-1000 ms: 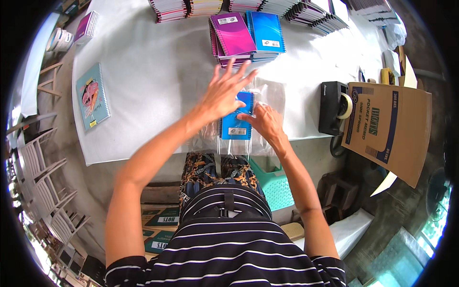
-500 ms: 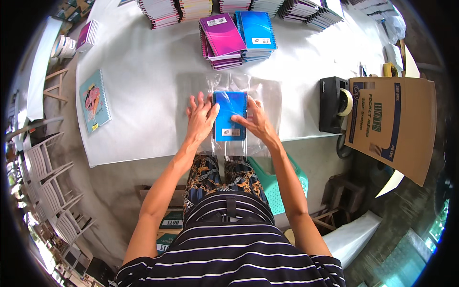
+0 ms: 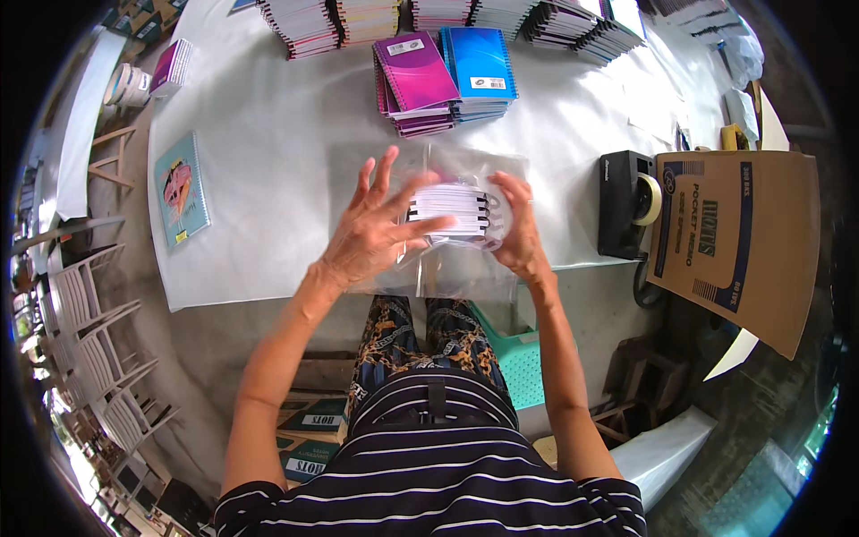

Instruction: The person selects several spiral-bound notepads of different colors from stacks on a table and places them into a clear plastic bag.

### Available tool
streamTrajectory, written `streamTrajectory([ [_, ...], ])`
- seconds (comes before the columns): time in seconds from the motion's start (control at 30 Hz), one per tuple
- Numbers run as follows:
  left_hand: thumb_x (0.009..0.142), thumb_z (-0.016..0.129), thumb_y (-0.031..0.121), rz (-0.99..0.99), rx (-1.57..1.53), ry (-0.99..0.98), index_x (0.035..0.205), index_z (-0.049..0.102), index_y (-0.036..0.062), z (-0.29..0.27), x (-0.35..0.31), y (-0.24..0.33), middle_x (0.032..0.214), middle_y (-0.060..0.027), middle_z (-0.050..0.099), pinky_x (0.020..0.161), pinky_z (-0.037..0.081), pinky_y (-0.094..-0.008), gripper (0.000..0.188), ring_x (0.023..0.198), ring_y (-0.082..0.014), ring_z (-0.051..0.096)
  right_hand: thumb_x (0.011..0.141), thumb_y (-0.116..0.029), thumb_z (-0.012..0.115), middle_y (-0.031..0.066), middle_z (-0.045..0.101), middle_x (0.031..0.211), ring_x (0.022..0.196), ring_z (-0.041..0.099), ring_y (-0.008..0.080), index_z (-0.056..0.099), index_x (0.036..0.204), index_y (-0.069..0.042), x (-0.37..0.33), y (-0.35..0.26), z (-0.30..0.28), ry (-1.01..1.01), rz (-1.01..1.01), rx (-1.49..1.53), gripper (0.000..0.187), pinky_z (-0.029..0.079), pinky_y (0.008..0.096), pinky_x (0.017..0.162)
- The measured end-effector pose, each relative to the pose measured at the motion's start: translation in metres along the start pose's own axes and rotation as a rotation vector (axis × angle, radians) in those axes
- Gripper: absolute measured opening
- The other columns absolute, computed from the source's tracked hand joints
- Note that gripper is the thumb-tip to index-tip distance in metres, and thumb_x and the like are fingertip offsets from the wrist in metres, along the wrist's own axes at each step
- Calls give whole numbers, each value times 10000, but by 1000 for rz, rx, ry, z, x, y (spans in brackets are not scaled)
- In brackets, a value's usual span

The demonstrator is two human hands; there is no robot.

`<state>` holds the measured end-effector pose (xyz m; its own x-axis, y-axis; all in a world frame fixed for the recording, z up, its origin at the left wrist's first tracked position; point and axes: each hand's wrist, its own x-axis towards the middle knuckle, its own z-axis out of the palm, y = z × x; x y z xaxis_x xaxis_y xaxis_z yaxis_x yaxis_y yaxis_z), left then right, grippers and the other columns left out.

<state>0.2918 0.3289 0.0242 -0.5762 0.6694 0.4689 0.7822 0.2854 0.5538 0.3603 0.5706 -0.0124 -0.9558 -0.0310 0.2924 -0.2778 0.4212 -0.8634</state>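
Observation:
A stack of small spiral notebooks (image 3: 447,213) stands on edge between my hands, its white page edges and black coils facing up. Clear plastic wrap (image 3: 456,277) lies around and beneath it. My left hand (image 3: 367,231) straddles the stack's left end, thumb across the pages and index finger along the far side; its other fingers spread upward, slightly blurred. Around the coil end curls my right hand (image 3: 521,228), gripping the stack through the film. Beyond my hands sit a pile of purple notebooks (image 3: 416,76) and a pile of blue notebooks (image 3: 480,67).
On the right are a black tape dispenser (image 3: 622,201) and an open cardboard box (image 3: 734,233). A teal notebook (image 3: 182,188) lies left on the white-covered table (image 3: 259,242). More notebook stacks (image 3: 367,18) line the far side. A green plastic stool (image 3: 519,367) stands below the front edge.
The wrapped stack has been turned from lying flat, blue cover up, onto its edge. My left hand has shifted around its end, and my right hand has moved outward to the coils.

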Motion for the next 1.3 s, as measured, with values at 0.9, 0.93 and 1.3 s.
streamTrajectory([
  [0.9,836,702,213,-651,-841,355,1528,172,47,45,-9,15,1578,-164,216,1178,163,-381,887,1469,-268,160,678,-299,854,180,394,1444,1356,378,327,466,1337,-56,-4,-11,16,-1,117,318,803,322,451,1121],
  [0.93,838,694,203,-644,-820,351,1524,194,45,46,-8,16,1577,-156,227,1178,161,-379,864,1469,-269,161,677,-292,857,181,393,1444,1357,378,324,452,1348,-54,-7,-7,16,-20,121,269,819,320,446,1123],
  [1.3,648,840,280,-388,-495,269,1231,652,262,33,-59,-6,1559,-57,305,1167,230,-495,612,1476,-311,140,592,-396,867,153,343,1494,1403,306,350,668,1167,-145,-21,0,2,26,58,230,658,293,494,1135],
])
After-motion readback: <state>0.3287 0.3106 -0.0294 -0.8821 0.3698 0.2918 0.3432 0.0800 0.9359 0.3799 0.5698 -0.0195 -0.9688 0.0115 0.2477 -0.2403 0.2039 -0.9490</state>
